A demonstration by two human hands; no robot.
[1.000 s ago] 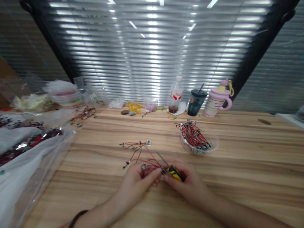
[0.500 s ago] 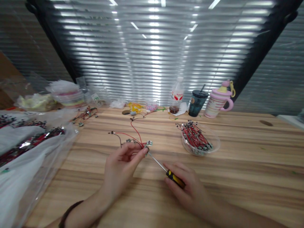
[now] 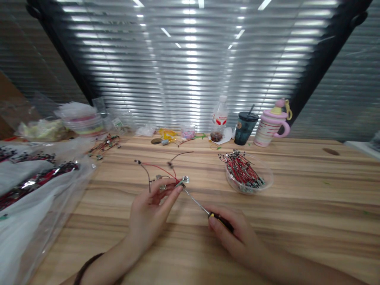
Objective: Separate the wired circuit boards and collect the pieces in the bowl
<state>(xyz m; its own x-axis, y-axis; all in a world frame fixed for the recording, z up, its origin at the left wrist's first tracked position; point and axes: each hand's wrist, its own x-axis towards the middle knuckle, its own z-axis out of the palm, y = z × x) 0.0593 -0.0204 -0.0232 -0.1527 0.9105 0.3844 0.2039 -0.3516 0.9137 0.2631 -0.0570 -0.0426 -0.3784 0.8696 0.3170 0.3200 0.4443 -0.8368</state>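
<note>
Between thumb and fingers, my left hand (image 3: pixel 152 208) pinches a small circuit board (image 3: pixel 184 180) with red and black wires (image 3: pixel 160 166) trailing up and left from it. My right hand (image 3: pixel 234 231) is wrapped round the black and yellow handle of a screwdriver (image 3: pixel 196 202). The metal shaft points up and left, and its tip meets the parts at my left fingertips. Whether the tip sits in a screw is too small to tell. To the right stands a clear round tub (image 3: pixel 268 180) full of red-wired assemblies (image 3: pixel 243 170).
At the left lie plastic bags (image 3: pixel 38 213) of wired parts. A loose wire bundle (image 3: pixel 105 144) rests behind them, near stacked plastic tubs (image 3: pixel 83 122). Along the back stand a bottle (image 3: pixel 219 118), a dark tumbler (image 3: pixel 246 128) and a pink mug (image 3: pixel 268 126). Blinds hang behind.
My right hand has rolled the screwdriver handle, so less yellow shows. The upper wire has swung to a different position, and the board has tilted a little at my left fingertips.
</note>
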